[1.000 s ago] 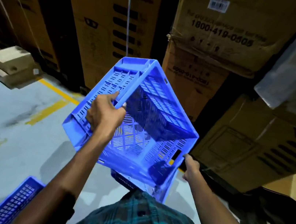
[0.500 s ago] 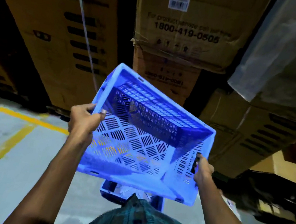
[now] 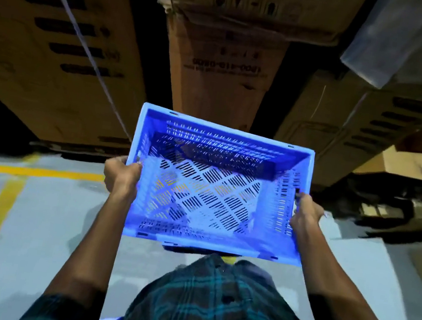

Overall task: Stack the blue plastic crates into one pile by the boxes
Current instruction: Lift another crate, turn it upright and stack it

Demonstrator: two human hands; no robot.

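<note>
I hold a blue slotted plastic crate (image 3: 214, 187) level and open side up in front of my chest. My left hand (image 3: 121, 176) grips its left rim and my right hand (image 3: 304, 213) grips the handle slot in its right wall. Under its near edge a strip of another blue crate (image 3: 185, 249) shows, mostly hidden. Tall brown cardboard boxes (image 3: 224, 79) stand just beyond the held crate.
Large cardboard boxes (image 3: 50, 53) form a wall on the left, and more boxes (image 3: 367, 134) lean on the right. A thin white cord (image 3: 85, 42) runs diagonally across the left box. Yellow floor lines (image 3: 0, 205) mark the grey concrete. Clear plastic sheet (image 3: 414, 39) hangs upper right.
The crate has turned from tilted on its corner to level and squared up. My left hand has shifted to the left rim, and the view has moved closer to the boxes.
</note>
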